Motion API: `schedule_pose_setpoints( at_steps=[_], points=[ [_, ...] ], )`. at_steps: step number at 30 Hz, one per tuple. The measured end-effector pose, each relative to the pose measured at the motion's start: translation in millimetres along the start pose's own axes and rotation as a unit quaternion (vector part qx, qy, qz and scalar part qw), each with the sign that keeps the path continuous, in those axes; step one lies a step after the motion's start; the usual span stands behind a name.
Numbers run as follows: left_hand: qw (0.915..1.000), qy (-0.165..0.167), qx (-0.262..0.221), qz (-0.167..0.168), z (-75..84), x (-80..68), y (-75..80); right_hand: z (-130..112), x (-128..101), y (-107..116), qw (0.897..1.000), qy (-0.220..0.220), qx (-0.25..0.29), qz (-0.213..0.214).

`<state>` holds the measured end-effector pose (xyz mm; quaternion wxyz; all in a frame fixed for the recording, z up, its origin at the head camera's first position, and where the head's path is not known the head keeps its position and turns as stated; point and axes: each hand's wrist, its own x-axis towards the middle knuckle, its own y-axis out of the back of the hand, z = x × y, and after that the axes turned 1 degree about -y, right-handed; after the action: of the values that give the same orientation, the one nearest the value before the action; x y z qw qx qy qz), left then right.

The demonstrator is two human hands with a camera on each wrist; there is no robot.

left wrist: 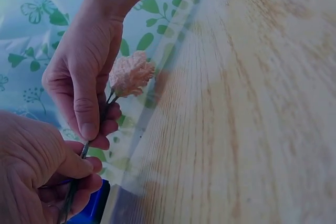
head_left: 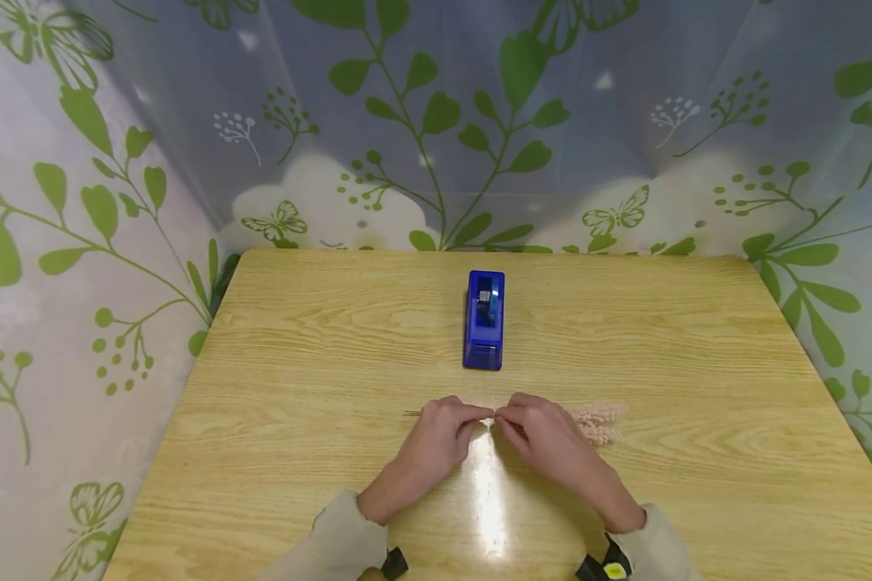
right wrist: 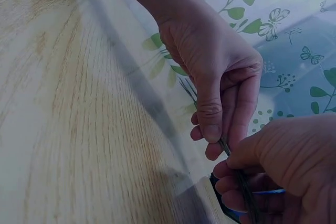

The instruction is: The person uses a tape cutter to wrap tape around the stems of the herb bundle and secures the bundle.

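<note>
1. I see two hands meeting over the table (head_left: 276, 452), fingertips almost touching.
2. My left hand (head_left: 439, 440) pinches the thin green stems (left wrist: 84, 150) between thumb and fingers.
3. My right hand (head_left: 545, 440) pinches the same stems just beside it.
4. I count one pink flower tuft (head_left: 597, 420) clearly, lying to the right; more I cannot tell.
5. One blue tape dispenser (head_left: 484, 319) stands behind the hands, apart from them.
</note>
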<state>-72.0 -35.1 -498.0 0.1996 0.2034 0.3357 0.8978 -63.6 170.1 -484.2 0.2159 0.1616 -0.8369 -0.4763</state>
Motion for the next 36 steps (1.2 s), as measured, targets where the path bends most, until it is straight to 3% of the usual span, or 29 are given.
schedule_pose_setpoints(
  at_steps=[8, 18, 21, 24, 28, 36],
  points=[
    [0.9995, -0.015, 0.028, 0.005, 1.7, 2.0, 0.0, 3.4, 0.3, -1.8, 0.996, 0.043, -0.064, 0.048],
    [0.9990, -0.005, 0.044, -0.005, 5.6, 8.2, 2.6, 6.1, -1.5, -10.8, 0.982, 0.100, -0.101, 0.125],
    [0.9983, -0.010, 0.057, -0.008, 5.0, 10.0, 2.1, 4.7, -1.8, -12.1, 0.987, 0.081, -0.087, 0.111],
    [0.9978, -0.017, 0.065, -0.004, 3.3, 10.5, 0.2, 1.1, -0.8, -10.0, 0.993, 0.049, -0.087, 0.068],
    [0.9976, -0.029, 0.062, 0.007, 0.7, 9.9, -3.0, -2.7, 2.0, -5.0, 0.993, 0.029, -0.111, 0.025],
    [0.9984, -0.020, 0.052, 0.001, 0.8, 8.8, -3.5, -5.5, 4.2, -3.9, 0.993, 0.005, -0.116, 0.033]
  ],
)
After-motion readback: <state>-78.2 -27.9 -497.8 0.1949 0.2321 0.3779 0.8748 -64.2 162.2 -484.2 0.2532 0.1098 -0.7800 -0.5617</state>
